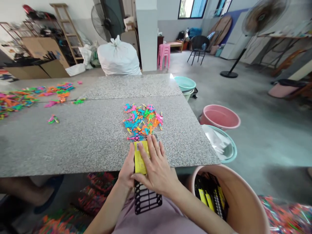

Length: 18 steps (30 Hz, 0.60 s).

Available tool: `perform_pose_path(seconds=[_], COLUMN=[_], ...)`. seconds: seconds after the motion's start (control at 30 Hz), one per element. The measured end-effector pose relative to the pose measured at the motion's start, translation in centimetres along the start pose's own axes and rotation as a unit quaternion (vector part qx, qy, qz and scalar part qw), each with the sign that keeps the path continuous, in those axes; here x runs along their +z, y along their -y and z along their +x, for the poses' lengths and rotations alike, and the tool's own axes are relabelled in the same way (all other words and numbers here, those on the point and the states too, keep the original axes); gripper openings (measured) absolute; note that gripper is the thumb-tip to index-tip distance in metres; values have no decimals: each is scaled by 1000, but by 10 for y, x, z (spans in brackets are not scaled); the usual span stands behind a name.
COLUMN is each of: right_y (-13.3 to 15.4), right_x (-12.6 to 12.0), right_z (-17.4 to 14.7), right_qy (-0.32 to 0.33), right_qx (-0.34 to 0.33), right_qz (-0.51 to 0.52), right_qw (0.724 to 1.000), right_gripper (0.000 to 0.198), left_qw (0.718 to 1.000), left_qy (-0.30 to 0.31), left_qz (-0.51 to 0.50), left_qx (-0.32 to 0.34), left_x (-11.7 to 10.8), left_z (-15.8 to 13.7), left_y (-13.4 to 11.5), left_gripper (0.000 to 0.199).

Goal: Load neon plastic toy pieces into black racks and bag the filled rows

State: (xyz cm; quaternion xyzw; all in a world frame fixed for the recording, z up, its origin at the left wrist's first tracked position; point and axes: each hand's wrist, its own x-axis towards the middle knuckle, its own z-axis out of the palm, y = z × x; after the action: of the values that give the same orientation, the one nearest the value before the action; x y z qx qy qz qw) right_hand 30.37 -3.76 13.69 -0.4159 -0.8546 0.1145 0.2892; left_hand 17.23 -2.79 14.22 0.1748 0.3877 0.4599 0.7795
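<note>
A black plastic grid rack [148, 199] lies at the table's front edge, its lower end sticking out over my lap. Around its left side my left hand [126, 169] is closed, thumb along the edge. My right hand [159, 167] lies flat with fingers stretched over a yellow printed card [139, 162] on the rack, covering the card's right part. Just beyond the rack sits a pile of small colourful plastic clips [142, 118] in blue, pink, orange and green. One pink clip [133, 138] is beside the rack's far end.
A larger clip heap [26, 97] covers the far left of the grey speckled table [97, 139]. At my right stands a deep tub [246, 195] holding black racks with yellow cards. Pink [220, 117] and teal basins [232, 156] stand beyond it. Someone's leg [26, 191] shows under the table.
</note>
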Motion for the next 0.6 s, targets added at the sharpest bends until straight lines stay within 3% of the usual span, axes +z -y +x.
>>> perform_pose_path(seconds=[0.17, 0.27, 0.37, 0.43, 0.53, 0.6], right_y=[-2, -6, -7, -7, -3, 2], right_x=[3, 1, -1, 3, 17, 25], right_z=[-25, -27, -7, 13, 35, 36], right_qy=[22, 32, 8, 13, 45, 57], right_qx=[-32, -70, -51, -45, -59, -70], right_qz=[11, 17, 6, -1, 7, 20], right_qw=[999, 997, 999, 999, 997, 996], right_gripper=[90, 74, 61, 68, 78, 80], left_qw=[999, 999, 998, 992, 983, 966], left_qy=[30, 23, -4, -8, 3, -15], left_qz=[-16, -30, -11, 3, 52, 146], left_qx=[16, 16, 69, 123, 178, 212], left_x=[-8, -11, -12, -13, -18, -24], left_z=[6, 9, 11, 12, 11, 11], left_y=[-2, -4, 2, 10, 20, 20], left_gripper=[71, 72, 56, 44, 45, 52])
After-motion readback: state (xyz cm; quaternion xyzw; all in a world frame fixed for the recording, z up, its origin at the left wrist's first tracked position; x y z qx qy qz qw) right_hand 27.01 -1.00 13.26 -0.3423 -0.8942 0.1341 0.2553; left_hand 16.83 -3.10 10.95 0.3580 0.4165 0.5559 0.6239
